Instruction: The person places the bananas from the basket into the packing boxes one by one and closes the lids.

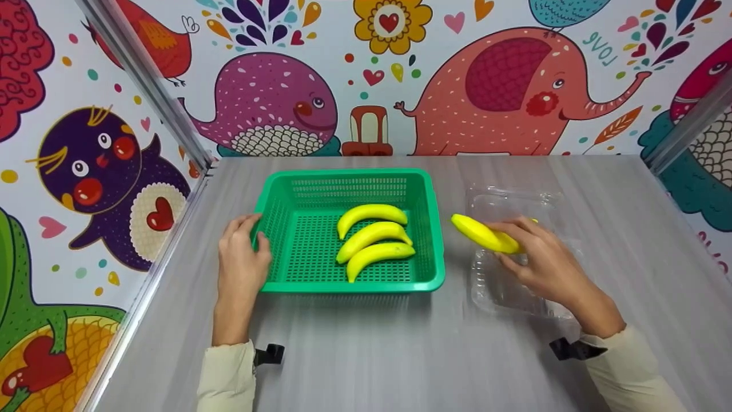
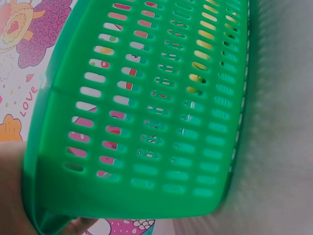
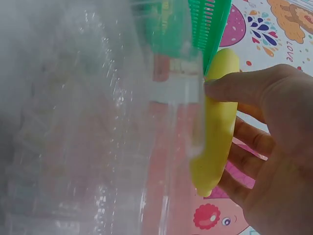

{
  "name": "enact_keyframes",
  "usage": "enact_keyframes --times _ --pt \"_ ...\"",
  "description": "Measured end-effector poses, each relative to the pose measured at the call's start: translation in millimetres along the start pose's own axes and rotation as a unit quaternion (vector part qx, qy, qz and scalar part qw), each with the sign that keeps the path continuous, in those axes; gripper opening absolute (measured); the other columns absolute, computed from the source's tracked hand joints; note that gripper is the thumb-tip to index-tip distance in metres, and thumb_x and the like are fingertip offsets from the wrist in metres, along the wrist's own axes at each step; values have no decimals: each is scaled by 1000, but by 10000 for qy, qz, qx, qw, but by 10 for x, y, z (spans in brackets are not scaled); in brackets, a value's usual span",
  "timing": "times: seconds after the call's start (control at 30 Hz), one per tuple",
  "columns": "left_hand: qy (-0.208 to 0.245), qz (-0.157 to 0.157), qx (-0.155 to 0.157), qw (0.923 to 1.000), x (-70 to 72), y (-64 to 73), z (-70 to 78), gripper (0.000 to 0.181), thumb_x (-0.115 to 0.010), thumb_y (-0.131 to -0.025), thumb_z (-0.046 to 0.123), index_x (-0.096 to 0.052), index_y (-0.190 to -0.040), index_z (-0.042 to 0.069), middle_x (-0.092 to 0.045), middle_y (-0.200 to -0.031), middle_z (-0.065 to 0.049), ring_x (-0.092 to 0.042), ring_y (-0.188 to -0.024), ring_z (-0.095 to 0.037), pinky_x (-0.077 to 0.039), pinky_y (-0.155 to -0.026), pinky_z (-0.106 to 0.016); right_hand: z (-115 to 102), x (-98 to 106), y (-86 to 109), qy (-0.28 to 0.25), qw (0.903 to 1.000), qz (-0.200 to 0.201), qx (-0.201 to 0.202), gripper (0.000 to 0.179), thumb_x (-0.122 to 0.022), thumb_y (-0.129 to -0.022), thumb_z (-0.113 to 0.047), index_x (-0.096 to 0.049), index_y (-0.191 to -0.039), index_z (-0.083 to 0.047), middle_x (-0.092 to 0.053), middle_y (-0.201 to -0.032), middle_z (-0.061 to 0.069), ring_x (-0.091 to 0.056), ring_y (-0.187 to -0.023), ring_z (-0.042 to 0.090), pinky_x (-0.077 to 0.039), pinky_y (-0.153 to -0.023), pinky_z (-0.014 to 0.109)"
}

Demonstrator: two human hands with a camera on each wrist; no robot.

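A green plastic basket (image 1: 432,229) with slotted walls and a mesh floor stands on the table. Three yellow bananas (image 1: 374,234) lie in its right half. My left hand (image 1: 243,254) grips the basket's left rim; the left wrist view shows the basket's slotted wall (image 2: 146,122) close up, with the hand (image 2: 10,191) at its rim. To the right of the basket, my right hand (image 1: 540,260) holds another banana (image 1: 486,234), pinched between thumb and fingers. Beneath that hand is a clear plastic clamshell box (image 1: 492,286) with its lid raised, partly hidden by the hand.
The grey wood-grain table (image 1: 366,349) runs back to a wall panel (image 1: 372,86) printed with cartoon animals. A metal frame post (image 1: 154,86) borders the left side, another post (image 1: 695,120) the right. Black straps with small mounts sit at both wrists.
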State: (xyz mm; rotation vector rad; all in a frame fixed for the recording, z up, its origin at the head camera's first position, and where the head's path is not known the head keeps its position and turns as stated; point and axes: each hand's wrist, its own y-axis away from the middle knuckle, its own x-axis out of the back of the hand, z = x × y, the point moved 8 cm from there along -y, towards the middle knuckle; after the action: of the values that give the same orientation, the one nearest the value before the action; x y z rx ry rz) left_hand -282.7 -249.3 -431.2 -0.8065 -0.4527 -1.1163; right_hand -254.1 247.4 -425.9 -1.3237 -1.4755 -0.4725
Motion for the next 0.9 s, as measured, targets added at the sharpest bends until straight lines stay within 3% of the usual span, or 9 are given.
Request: enact_keyframes --times 0.43,0.9 --pt "33 44 -26 10000 8 -8 17 41 -59 -104 -3 -66 -144 -5 -62 -146 -30 -60 -139 -49 -53 -115 -59 207 8 173 101 9986 -347 -375 58 -90 -85 -4 -72 -140 -13 -69 -124 5 -64 -102 25 -59 -88 52" --pt "-2 118 -90 9999 12 5 14 40 -60 -104 -4 -67 -143 -6 -63 -144 -30 -63 -135 -50 -57 -109 -60 308 10 297 372 9979 -380 -359 57 -93 -81 -5 -74 -134 -11 -73 -120 8 -67 -98 28 -58 -86 53"
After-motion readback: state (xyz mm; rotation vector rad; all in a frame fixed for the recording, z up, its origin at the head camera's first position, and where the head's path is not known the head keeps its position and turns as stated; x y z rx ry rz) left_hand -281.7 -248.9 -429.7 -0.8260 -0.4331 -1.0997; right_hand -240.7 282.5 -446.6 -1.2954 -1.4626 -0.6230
